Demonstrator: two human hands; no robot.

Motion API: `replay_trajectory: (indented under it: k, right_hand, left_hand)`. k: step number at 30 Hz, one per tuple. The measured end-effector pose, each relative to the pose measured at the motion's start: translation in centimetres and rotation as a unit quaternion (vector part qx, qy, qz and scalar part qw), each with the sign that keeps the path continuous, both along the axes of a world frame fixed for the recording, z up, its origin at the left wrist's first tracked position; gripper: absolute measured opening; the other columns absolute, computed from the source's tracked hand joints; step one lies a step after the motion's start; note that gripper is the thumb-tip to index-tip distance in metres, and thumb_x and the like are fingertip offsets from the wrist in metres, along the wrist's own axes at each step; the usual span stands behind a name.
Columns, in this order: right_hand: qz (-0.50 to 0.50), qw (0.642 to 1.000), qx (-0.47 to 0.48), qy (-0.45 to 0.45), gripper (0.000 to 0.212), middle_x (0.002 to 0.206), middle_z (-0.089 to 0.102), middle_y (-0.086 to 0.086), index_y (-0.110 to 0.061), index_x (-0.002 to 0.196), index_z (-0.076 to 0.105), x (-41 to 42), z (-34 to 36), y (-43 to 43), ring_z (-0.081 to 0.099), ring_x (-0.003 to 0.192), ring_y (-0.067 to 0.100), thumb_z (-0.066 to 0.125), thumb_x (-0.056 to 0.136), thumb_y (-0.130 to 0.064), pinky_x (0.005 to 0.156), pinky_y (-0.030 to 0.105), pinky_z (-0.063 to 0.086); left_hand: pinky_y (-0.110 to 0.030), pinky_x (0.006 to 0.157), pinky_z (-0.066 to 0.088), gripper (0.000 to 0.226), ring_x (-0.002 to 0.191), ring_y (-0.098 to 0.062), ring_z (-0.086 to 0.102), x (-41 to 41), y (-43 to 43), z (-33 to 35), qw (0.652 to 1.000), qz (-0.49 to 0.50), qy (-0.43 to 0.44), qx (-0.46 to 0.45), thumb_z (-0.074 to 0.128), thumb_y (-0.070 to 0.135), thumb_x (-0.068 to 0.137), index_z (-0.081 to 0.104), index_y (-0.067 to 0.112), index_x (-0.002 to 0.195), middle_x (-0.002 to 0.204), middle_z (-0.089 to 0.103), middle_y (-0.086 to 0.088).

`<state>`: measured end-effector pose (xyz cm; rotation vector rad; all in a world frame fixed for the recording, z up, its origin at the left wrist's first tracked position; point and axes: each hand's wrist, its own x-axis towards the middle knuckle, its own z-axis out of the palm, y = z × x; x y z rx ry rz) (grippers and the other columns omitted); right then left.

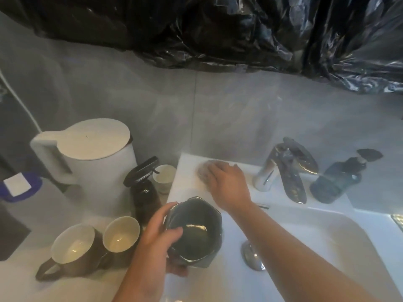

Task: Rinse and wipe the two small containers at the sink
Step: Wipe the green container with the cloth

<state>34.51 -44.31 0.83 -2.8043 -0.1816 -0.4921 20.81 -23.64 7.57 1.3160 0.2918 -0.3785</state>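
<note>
L hand [157, 234] clamped on dark glossy faceted ceramic container [196, 234]: thumb over near rim, fingers under and round the side. Container upright, mouth open to camera, held over L edge of white sink [327, 236], just R of the countertop. R hand [226, 182] well apart from L, reaching across to back-L corner of sink ledge, palm down on a pale grey wad, cloth or sponge [204, 171]; too blurred to tell if fingers grip it or just rest on it. Chrome drain plug [250, 256] in basin, below R forearm. Chrome tap [287, 168] and dark pump-top soap bottle [340, 179] at back ledge, R of the hand. On counter L of sink: white electric kettle [93, 158], black spray bottle [145, 192], small cream cup [163, 177] just behind it, two brown mugs w/ cream insides [74, 247], side by side. Black plastic sheeting [239, 29] across wall above.
</note>
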Motion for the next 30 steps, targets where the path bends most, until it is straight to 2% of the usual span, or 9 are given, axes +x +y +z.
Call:
replay_trajectory:
  k: [4,7,11,13,16,19,22,28,30]
  right_hand:
    - [0.013,0.994,-0.009,0.112,0.05,0.151,0.046,-0.003,-0.028,0.142,0.047,-1.3,0.8,-0.5,0.045,0.135,0.024,0.03,0.098,-0.043,0.108,0.049,0.038]
    - [-0.016,0.98,0.165,0.106,0.044,0.141,0.051,-0.004,-0.02,0.137,0.052,-5.7,2.7,0.2,0.049,0.129,0.019,0.041,0.096,-0.032,0.112,0.04,0.038]
    - [-0.108,0.793,0.533,0.275,0.037,0.101,0.068,0.006,-0.012,0.1,0.068,-13.4,6.9,2.4,0.062,0.097,0.025,0.052,0.087,-0.042,0.087,0.04,0.049]
    - [-0.108,0.773,0.542,0.313,0.049,0.095,0.063,0.008,-0.005,0.097,0.064,-16.1,8.8,2.7,0.056,0.091,0.022,0.044,0.089,-0.049,0.083,0.038,0.046]
    - [-0.109,0.811,0.477,0.321,0.047,0.111,0.058,0.004,-0.013,0.107,0.059,-19.7,11.0,1.9,0.051,0.102,0.023,0.03,0.095,-0.048,0.086,0.037,0.046]
    - [-0.143,0.79,0.5,0.324,0.061,0.128,0.057,0.014,-0.013,0.123,0.059,-23.1,11.7,0.4,0.058,0.107,0.029,0.029,0.091,-0.054,0.066,0.031,0.052]
    - [-0.181,0.777,0.538,0.271,0.062,0.121,0.061,0.011,-0.016,0.119,0.062,-27.3,11.6,-1.6,0.062,0.105,0.037,0.029,0.084,-0.056,0.045,0.027,0.051]
    - [-0.25,0.726,0.615,0.18,0.061,0.128,0.059,0.006,-0.024,0.114,0.062,-38.2,11.8,-6.3,0.058,0.116,0.027,0.04,0.073,-0.062,0.062,0.03,0.057]
    - [-0.266,0.673,0.665,0.185,0.067,0.128,0.062,0.011,-0.016,0.122,0.062,-42.0,11.5,-8.2,0.064,0.111,0.033,0.043,0.077,-0.062,0.064,0.041,0.061]
  left_hand:
    - [-0.039,0.052,0.054,0.046,0.098,-0.039,0.062,0.1,0.2,0.2,1.0,0.019,-0.002,-0.003,0.053,0.003,0.095,0.071,0.046,0.097,0.114,0.062,-0.002]
    - [-0.037,0.051,0.054,0.041,0.105,-0.037,0.061,-0.3,-0.4,0.3,0.999,0.035,0.005,0.004,0.054,0.008,0.097,0.068,0.044,0.109,0.12,0.062,-0.003]
    - [-0.036,0.055,0.054,0.034,0.092,-0.02,0.067,-1.8,-1.6,1.2,1.0,-0.003,0.009,0.024,0.052,0.014,0.101,0.062,0.039,0.122,0.12,0.065,0.0]
    - [-0.037,0.056,0.053,0.032,0.079,-0.013,0.072,-2.9,-2.3,1.5,0.999,-0.038,0.014,0.03,0.051,0.017,0.102,0.061,0.037,0.125,0.114,0.069,0.001]
    - [-0.039,0.062,0.054,0.028,0.087,-0.019,0.072,-5.0,-3.4,2.3,0.995,-0.09,0.019,0.04,0.049,0.024,0.104,0.061,0.039,0.124,0.112,0.071,0.003]
    - [-0.037,0.059,0.054,0.024,0.097,-0.025,0.068,-7.1,-4.7,2.9,0.988,-0.147,0.001,0.056,0.049,0.03,0.103,0.062,0.039,0.121,0.114,0.069,0.0]
    - [-0.031,0.046,0.045,0.034,0.073,-0.028,0.06,-9.5,-6.8,3.2,0.986,-0.166,0.007,0.032,0.058,0.043,0.09,0.065,0.015,0.109,0.097,0.066,-0.011]
    - [-0.027,0.043,0.041,0.024,0.059,-0.023,0.051,-15.9,-12.6,4.0,0.957,-0.291,0.0,-0.011,0.058,0.033,0.091,0.074,0.016,0.098,0.083,0.061,-0.012]
    - [-0.027,0.044,0.042,0.031,0.059,-0.023,0.052,-17.9,-14.3,3.9,0.941,-0.338,0.019,-0.009,0.061,0.033,0.08,0.075,0.018,0.103,0.085,0.064,-0.011]
